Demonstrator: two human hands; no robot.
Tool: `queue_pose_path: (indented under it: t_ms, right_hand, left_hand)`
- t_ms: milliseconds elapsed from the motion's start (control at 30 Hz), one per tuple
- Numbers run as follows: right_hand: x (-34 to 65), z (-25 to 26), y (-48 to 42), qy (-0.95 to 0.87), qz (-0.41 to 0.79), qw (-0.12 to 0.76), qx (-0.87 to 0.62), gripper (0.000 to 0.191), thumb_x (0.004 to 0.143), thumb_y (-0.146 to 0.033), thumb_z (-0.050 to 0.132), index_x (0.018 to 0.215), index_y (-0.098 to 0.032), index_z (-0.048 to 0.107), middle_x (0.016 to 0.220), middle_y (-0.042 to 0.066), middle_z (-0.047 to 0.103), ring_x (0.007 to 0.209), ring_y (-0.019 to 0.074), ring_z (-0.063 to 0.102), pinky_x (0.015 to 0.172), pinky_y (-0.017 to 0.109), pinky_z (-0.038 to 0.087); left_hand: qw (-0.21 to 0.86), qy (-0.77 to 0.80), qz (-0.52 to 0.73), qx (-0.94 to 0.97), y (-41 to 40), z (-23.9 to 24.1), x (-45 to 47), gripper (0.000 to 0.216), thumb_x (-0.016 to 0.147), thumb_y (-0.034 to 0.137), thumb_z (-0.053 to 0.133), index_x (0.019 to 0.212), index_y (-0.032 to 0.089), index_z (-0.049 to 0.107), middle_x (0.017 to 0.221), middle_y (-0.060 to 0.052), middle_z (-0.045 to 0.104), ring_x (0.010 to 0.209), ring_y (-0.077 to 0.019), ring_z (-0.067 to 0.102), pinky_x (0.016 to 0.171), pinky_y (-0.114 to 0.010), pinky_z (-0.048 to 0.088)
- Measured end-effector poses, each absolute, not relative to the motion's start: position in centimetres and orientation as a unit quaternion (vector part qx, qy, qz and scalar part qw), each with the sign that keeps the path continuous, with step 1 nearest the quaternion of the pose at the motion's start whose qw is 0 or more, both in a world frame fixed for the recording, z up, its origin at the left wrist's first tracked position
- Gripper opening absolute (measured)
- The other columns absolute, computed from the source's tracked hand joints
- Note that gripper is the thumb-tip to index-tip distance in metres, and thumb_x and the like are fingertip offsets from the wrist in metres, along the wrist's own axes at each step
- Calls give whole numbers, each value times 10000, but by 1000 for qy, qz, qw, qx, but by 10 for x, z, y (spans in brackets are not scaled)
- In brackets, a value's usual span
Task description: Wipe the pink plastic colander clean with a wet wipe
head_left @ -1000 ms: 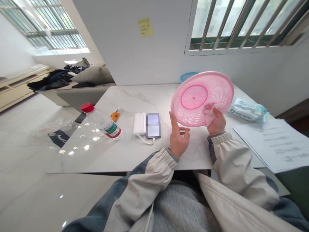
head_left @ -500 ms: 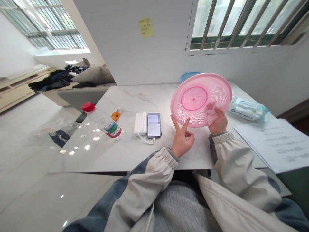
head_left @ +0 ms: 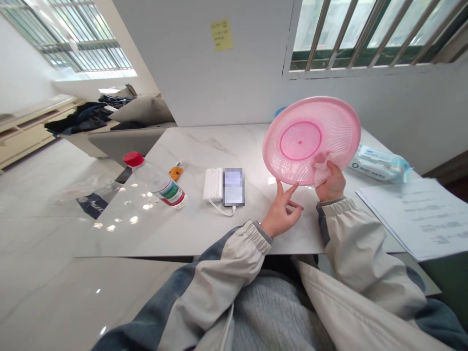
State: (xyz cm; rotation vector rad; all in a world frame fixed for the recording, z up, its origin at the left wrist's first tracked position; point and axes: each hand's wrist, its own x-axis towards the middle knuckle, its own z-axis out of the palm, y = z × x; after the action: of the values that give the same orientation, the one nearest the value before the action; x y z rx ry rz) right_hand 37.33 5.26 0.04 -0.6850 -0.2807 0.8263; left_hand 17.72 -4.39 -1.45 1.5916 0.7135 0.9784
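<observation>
Pink plastic strainer (head_left: 310,141) is up off the table, held on edge and leaning, with its mesh face and darker pink centre ring turned toward the person. It sits above the right part of the white marble table (head_left: 190,234). Right hand (head_left: 331,183) is grasping the lower right rim, fingers closed, with a crumpled white wipe (head_left: 323,168) pinched between hand and plastic. Left hand (head_left: 281,213) holds nothing: it is open, fingers spread, and the fingertips (head_left: 281,184) are at the lower rim, either touching it or just beside it, cannot tell which. Strainer looks light and thin, fairly stiff overall, though the mesh probably gives a little under pressure. Smooth plastic could get slippery if damp. Best place to hold is the solid rim, not the mesh; one hand looks enough for the weight, but a single grip at the edge may let it swing, so a second hand opposite would steady it. Nearby on the table: a pack of wet wipes (head_left: 378,165) far right, a stack of papers (head_left: 413,219) near right, a white power bank (head_left: 212,184) beside a blurred phone (head_left: 233,186) in the middle, and a plastic bottle with a red cap (head_left: 161,187) on the left. Blue basin (head_left: 280,111) shows just behind the strainer at the far edge.
</observation>
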Motion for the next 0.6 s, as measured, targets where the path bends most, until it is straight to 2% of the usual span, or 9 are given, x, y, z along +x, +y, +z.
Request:
queue_pose_path:
  t_ms: [233, 400, 467, 600]
  right_hand:
    - [380, -3, 55, -125, 401, 847, -325, 253, 881, -103, 602, 1069, -180, 753, 1110, 22, 787, 1037, 165, 771, 988, 377, 657]
    - [376, 5, 51, -161, 381, 850, -327, 297, 864, -59, 576, 1059, -174, 768, 1067, 20, 803, 1012, 159, 783, 992, 369, 656]
    - [375, 5, 50, -174, 381, 845, -333, 295, 855, -62, 587, 1057, -179, 768, 1073, 29, 803, 1027, 168, 783, 1009, 387, 649]
    - [379, 0, 52, -183, 382, 841, -337, 285, 845, -85, 607, 1058, -191, 763, 1117, 39, 796, 1086, 182, 772, 1022, 397, 644]
  left_hand:
    - [448, 358, 497, 651, -44, -6, 175, 729, 932, 87, 594, 1596, 340, 431, 1810, -117, -134, 1070, -193, 782, 586, -207, 630]
    - [383, 389, 571, 613, -41, -1, 172, 658, 954, 73, 551, 1554, 326, 453, 1823, -90, -21, 1064, -175, 767, 567, -214, 618]
    - [387, 387, 562, 620, -41, -1, 172, 581, 942, 71, 570, 1479, 291, 538, 1822, -91, -41, 986, -144, 769, 617, -245, 650]
    - [400, 381, 524, 648, -43, -1, 172, 468, 928, 77, 609, 1361, 251, 647, 1801, -87, -197, 810, -53, 721, 786, -342, 701]
